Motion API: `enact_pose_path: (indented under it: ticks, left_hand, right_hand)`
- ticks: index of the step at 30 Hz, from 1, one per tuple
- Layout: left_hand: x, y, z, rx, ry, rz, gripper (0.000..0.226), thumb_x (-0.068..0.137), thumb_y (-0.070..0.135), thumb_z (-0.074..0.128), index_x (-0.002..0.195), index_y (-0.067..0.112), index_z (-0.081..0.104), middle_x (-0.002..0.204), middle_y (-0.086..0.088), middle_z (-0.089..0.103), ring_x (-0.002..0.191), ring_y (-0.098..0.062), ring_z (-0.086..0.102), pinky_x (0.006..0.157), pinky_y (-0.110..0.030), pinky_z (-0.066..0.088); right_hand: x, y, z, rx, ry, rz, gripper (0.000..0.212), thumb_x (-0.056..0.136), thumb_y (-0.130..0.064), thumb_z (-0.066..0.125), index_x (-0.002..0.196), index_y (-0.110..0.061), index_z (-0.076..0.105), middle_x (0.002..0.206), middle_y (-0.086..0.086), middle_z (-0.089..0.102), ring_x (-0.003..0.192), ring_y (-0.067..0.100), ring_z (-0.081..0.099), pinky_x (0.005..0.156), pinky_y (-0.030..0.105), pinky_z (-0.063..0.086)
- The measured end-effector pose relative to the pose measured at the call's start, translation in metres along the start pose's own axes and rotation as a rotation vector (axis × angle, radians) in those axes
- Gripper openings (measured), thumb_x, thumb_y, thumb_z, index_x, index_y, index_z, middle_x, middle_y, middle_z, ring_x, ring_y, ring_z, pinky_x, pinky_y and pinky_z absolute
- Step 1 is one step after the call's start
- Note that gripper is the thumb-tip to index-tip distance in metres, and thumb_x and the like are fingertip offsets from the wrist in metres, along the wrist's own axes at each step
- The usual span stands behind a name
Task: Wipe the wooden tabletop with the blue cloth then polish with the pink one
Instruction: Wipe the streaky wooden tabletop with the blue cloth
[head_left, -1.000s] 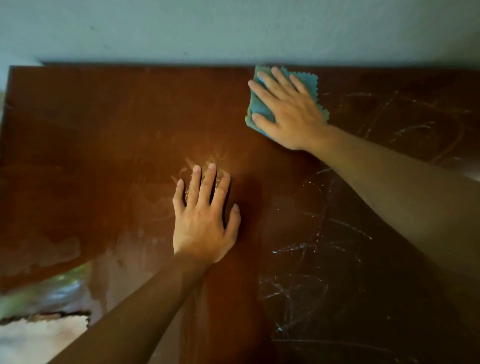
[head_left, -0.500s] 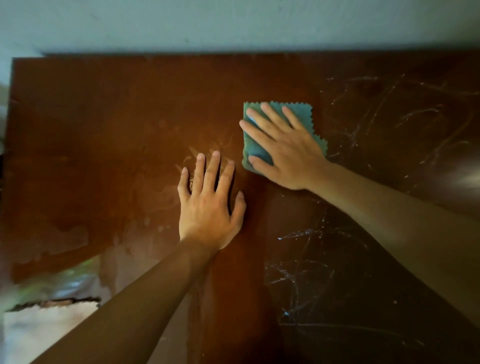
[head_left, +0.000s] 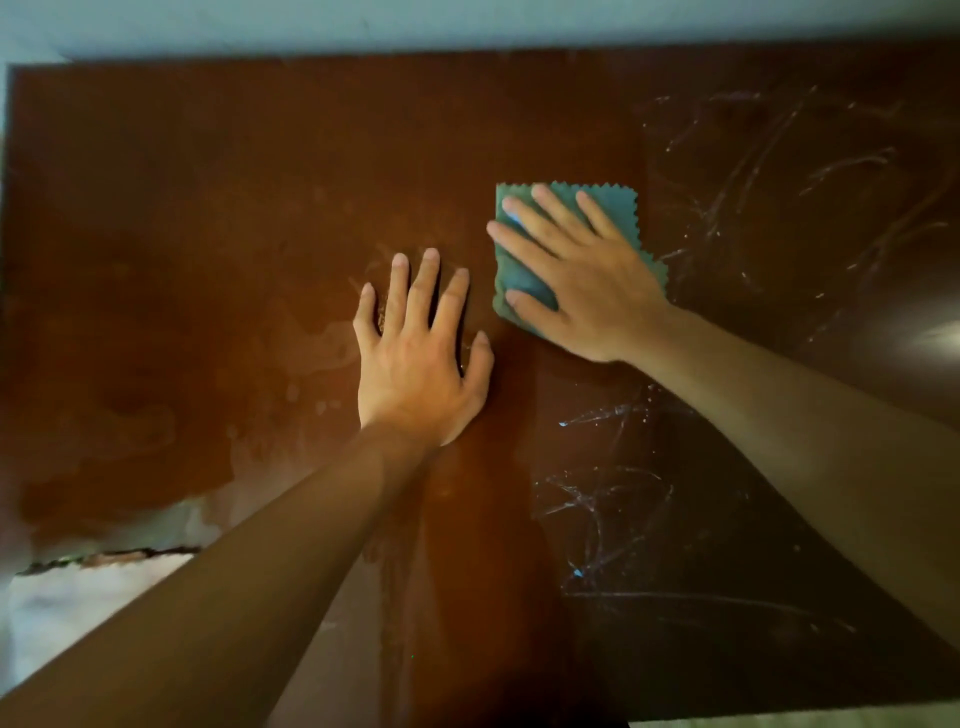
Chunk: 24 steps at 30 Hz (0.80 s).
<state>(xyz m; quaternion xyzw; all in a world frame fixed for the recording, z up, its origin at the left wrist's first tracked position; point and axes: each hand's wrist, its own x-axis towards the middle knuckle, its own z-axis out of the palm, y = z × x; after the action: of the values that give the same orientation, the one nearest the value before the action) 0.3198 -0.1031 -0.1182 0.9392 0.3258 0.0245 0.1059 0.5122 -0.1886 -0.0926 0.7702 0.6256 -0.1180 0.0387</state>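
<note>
Right hand (head_left: 582, 275) lies flat on the blue cloth (head_left: 519, 283), palm down, fingers straight and fanned toward 11 o'clock, thumb stretched across the cloth's near-left corner. Nothing curled round the fabric; it is pressed, not gripped. The forearm runs back toward 4 o'clock and leaves the frame at the right edge.

Left hand (head_left: 418, 358) rests palm down on the bare wooden tabletop (head_left: 208, 234), fingers straight and slightly spread toward 12 o'clock, thumb out toward 2 o'clock. It holds nothing. Its forearm comes up from 7 o'clock.

The cloth sits on the tabletop near centre, at about 1 o'clock from the left hand, close beside it but apart. Its zigzag edge shows along the far and right sides; much of the middle is hidden under the right hand.

Pale streaks (head_left: 602, 499) mark the darker right half of the wood. At the lower left, a whitish patch (head_left: 93, 597) is too blurred to identify. A pale wall (head_left: 467, 26) runs behind the far edge. The whole scene is dim.
</note>
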Motion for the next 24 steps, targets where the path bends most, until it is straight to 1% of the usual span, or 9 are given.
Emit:
enact_pose_path:
  ticks: [3, 6, 9, 11, 13, 15, 18, 21, 24]
  left_hand:
    - [0.001, 0.000, 0.002, 0.004, 0.020, 0.003, 0.062, 0.100, 0.052, 0.031, 0.154, 0.022, 0.034, 0.166, -0.006, 0.023, 0.155, -0.028, 0.009, 0.122, -0.055, 0.007]
    - [0.000, -0.001, 0.003, -0.007, 0.015, 0.000, 0.063, 0.100, 0.052, 0.031, 0.155, 0.022, 0.033, 0.166, -0.006, 0.022, 0.155, -0.028, 0.008, 0.122, -0.054, 0.005]
    - [0.001, -0.001, 0.002, -0.026, 0.010, 0.003, 0.064, 0.098, 0.053, 0.033, 0.155, 0.023, 0.033, 0.166, -0.005, 0.021, 0.155, -0.027, 0.007, 0.123, -0.054, 0.004]
    - [0.000, -0.002, 0.001, -0.054, 0.020, 0.008, 0.065, 0.097, 0.052, 0.036, 0.154, 0.023, 0.034, 0.166, -0.005, 0.023, 0.155, -0.027, 0.008, 0.123, -0.054, 0.004]
    - [0.000, -0.003, -0.001, -0.079, 0.026, 0.018, 0.064, 0.095, 0.051, 0.039, 0.153, 0.023, 0.037, 0.165, -0.005, 0.026, 0.155, -0.028, 0.010, 0.123, -0.054, 0.005]
    - [-0.001, -0.004, -0.001, -0.096, 0.026, 0.023, 0.064, 0.094, 0.050, 0.042, 0.152, 0.023, 0.039, 0.164, -0.004, 0.027, 0.155, -0.028, 0.010, 0.123, -0.055, 0.005]
    - [-0.003, -0.003, -0.002, -0.103, 0.027, 0.043, 0.063, 0.093, 0.050, 0.042, 0.151, 0.024, 0.041, 0.164, -0.004, 0.029, 0.155, -0.028, 0.012, 0.124, -0.054, 0.005]
    - [-0.002, -0.003, -0.002, -0.116, 0.029, 0.049, 0.063, 0.092, 0.050, 0.041, 0.150, 0.024, 0.042, 0.163, -0.003, 0.030, 0.155, -0.027, 0.012, 0.123, -0.054, 0.005]
    - [-0.002, -0.004, -0.002, -0.126, 0.032, 0.044, 0.064, 0.092, 0.050, 0.040, 0.149, 0.024, 0.042, 0.163, -0.003, 0.030, 0.155, -0.027, 0.012, 0.123, -0.055, 0.005]
  right_hand:
    - [0.004, 0.002, 0.001, 0.007, 0.034, 0.064, 0.073, 0.100, -0.057, 0.013, 0.164, -0.021, 0.016, 0.172, 0.003, 0.012, 0.159, 0.025, 0.004, 0.128, 0.051, 0.004]
    - [-0.027, -0.019, 0.017, -0.008, 0.066, 0.111, 0.072, 0.103, -0.057, 0.017, 0.163, -0.018, 0.016, 0.172, 0.005, 0.012, 0.159, 0.027, 0.005, 0.128, 0.053, 0.006]
    - [-0.069, -0.042, 0.033, 0.009, 0.095, 0.090, 0.070, 0.104, -0.055, 0.024, 0.161, -0.015, 0.025, 0.170, 0.008, 0.019, 0.158, 0.029, 0.012, 0.127, 0.056, 0.012]
    - [-0.079, -0.043, 0.035, 0.021, 0.096, 0.068, 0.069, 0.104, -0.055, 0.027, 0.161, -0.016, 0.028, 0.169, 0.008, 0.022, 0.158, 0.029, 0.014, 0.127, 0.056, 0.014]
    - [-0.071, -0.035, 0.030, 0.020, 0.066, 0.039, 0.070, 0.103, -0.056, 0.023, 0.161, -0.018, 0.025, 0.170, 0.007, 0.020, 0.158, 0.027, 0.012, 0.127, 0.056, 0.012]
    - [-0.054, -0.025, 0.023, 0.019, 0.045, 0.034, 0.073, 0.100, -0.059, 0.016, 0.163, -0.020, 0.019, 0.171, 0.005, 0.014, 0.159, 0.026, 0.007, 0.128, 0.054, 0.008]
    - [-0.037, -0.012, 0.018, 0.007, 0.044, 0.107, 0.075, 0.099, -0.059, 0.010, 0.163, -0.021, 0.014, 0.172, 0.003, 0.011, 0.159, 0.024, 0.003, 0.128, 0.051, 0.004]
    - [-0.047, -0.024, 0.022, 0.014, 0.064, 0.161, 0.073, 0.101, -0.058, 0.013, 0.163, -0.019, 0.015, 0.172, 0.004, 0.011, 0.159, 0.025, 0.004, 0.128, 0.052, 0.004]
    - [-0.090, -0.058, 0.040, 0.024, 0.088, 0.155, 0.071, 0.104, -0.057, 0.018, 0.162, -0.017, 0.021, 0.171, 0.006, 0.016, 0.159, 0.027, 0.007, 0.128, 0.055, 0.008]
